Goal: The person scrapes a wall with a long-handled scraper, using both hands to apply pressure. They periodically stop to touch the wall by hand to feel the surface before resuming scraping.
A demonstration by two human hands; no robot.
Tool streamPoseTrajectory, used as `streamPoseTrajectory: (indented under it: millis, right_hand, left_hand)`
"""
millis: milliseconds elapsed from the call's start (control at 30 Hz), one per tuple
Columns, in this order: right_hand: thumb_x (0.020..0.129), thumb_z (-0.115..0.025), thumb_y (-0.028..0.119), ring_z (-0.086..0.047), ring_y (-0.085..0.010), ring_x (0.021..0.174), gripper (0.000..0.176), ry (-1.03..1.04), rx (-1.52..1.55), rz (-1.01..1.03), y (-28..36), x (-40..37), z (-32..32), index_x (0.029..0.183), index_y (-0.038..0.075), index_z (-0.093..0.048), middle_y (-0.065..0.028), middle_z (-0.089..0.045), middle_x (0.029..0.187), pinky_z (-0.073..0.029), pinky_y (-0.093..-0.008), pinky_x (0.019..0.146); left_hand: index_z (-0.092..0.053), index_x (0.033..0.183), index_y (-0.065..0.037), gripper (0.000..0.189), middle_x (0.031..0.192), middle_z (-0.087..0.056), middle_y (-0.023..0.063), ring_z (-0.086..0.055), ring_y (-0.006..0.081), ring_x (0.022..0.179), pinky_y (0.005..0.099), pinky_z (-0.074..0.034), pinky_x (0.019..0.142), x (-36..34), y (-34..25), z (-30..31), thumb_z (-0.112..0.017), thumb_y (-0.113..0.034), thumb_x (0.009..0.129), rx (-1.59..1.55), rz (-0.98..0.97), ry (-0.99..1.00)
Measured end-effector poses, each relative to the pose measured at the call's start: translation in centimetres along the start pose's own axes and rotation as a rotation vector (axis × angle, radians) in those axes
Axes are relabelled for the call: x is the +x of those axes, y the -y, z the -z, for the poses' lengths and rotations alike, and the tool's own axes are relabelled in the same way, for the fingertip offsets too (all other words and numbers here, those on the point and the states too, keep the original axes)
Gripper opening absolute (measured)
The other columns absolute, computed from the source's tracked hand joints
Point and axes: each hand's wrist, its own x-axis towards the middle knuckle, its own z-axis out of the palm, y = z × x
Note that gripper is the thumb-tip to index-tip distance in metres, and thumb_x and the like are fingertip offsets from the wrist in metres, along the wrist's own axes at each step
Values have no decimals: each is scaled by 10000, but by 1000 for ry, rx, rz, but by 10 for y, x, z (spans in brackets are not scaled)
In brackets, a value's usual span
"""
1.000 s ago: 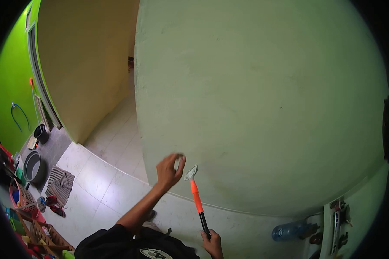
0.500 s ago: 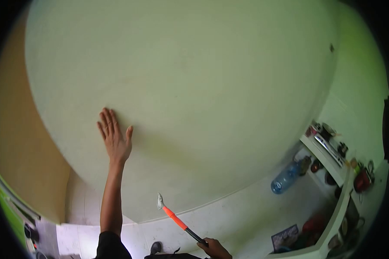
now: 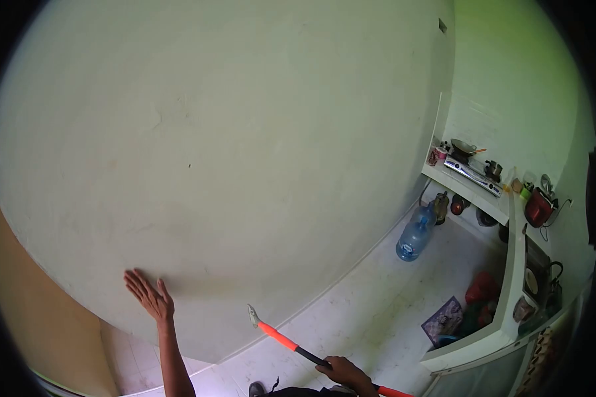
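Observation:
My left hand (image 3: 153, 299) is stretched out with the palm towards the pale wall (image 3: 298, 165), its fingers long and the thumb apart. It lies against the wall or very close to it, and casts a shadow to its right. Low in the view, my right hand (image 3: 344, 372) is closed around the black part of an orange-and-black pole (image 3: 279, 336). The pole slants up and left to a small greyish-white head (image 3: 253, 316) in front of the wall's lower part. I cannot make out what kind of head it is.
On the right, a white counter (image 3: 467, 192) carries a gas stove (image 3: 473, 175) with a pan (image 3: 463, 147). A large blue water bottle (image 3: 416, 237) stands on the floor by the wall. Red bags (image 3: 482, 288) lie under the counter. A brown surface (image 3: 40, 298) borders the left.
The view has swung right and up, so more of the kitchen corner shows. My left hand sits lower in view, still spread. My right hand keeps its hold on the pole.

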Motion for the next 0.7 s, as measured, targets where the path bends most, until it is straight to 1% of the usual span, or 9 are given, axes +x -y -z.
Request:
streamPoseTrajectory:
  millis: [133,233,333,500,567,600,633,667,700]
  right_hand:
    - [973,-636,507,-668,-310,757,533,-3,-14,7,0,-10,-7,1043,-17,-701,-166,-695,801,-511,-428,726]
    - [977,-606,514,-689,-393,813,508,-25,-29,63,-12,-3,-11,991,13,-690,-202,-713,850,-521,-487,759]
    - [980,-596,521,-692,-404,841,510,-2,-66,83,-15,6,-3,1002,20,-689,-208,-715,869,-521,-497,773]
    - [979,-610,532,-661,-349,760,534,28,-56,94,-23,25,6,1015,3,-676,-176,-688,798,-505,-449,725]
    - [981,-603,539,-658,-341,755,537,39,-63,89,-37,36,0,1023,10,-680,-168,-686,790,-502,-443,722]
    - [982,-598,544,-656,-336,752,539,41,-72,85,-42,39,-4,1028,13,-683,-163,-685,788,-501,-439,720]
    - [978,-579,554,-698,-409,925,560,118,-72,27,-35,38,3,1040,9,-692,-218,-730,957,-527,-502,818]
    - [977,-600,557,-674,-348,793,555,88,-59,62,-41,38,0,1059,17,-700,-181,-700,818,-511,-445,747]
    - [980,-597,558,-686,-360,820,558,51,-69,103,-52,42,-10,1069,18,-708,-194,-710,838,-520,-444,770]
  left_hand:
    - [-134,1637,0,753,1720,-69,202,-31,352,1598,489,-34,1292,-50,27,14,-384,-447,1085,58,43,86]
    - [-122,1643,-17,754,1725,-62,185,-27,342,1599,486,-32,1293,-71,29,21,-372,-461,1087,62,76,153]
    - [-119,1649,-37,754,1729,-68,166,-35,340,1599,485,-44,1291,-81,19,19,-360,-484,1091,29,130,185]
    - [-117,1650,-42,761,1727,-23,187,-21,354,1598,489,-61,1284,-125,6,-7,-383,-490,1096,-225,366,224]
    - [-131,1648,-36,771,1722,-18,214,-42,364,1596,516,-84,1275,-179,15,-33,-367,-518,1095,-472,573,227]
    - [-127,1653,-62,788,1727,-7,193,-31,375,1594,512,-82,1276,-241,50,-67,-397,-535,1083,-474,556,264]
    - [-124,1659,-89,807,1732,4,171,-19,385,1592,508,-80,1277,-297,80,-95,-426,-552,1072,-476,539,301]
    - [-128,1664,-139,854,1736,-6,153,-31,401,1587,532,-76,1272,-316,77,-90,-465,-608,1034,-779,951,410]
    - [-132,1669,-190,903,1739,-16,136,-42,417,1583,557,-72,1268,-335,73,-84,-503,-664,995,-992,1421,405]
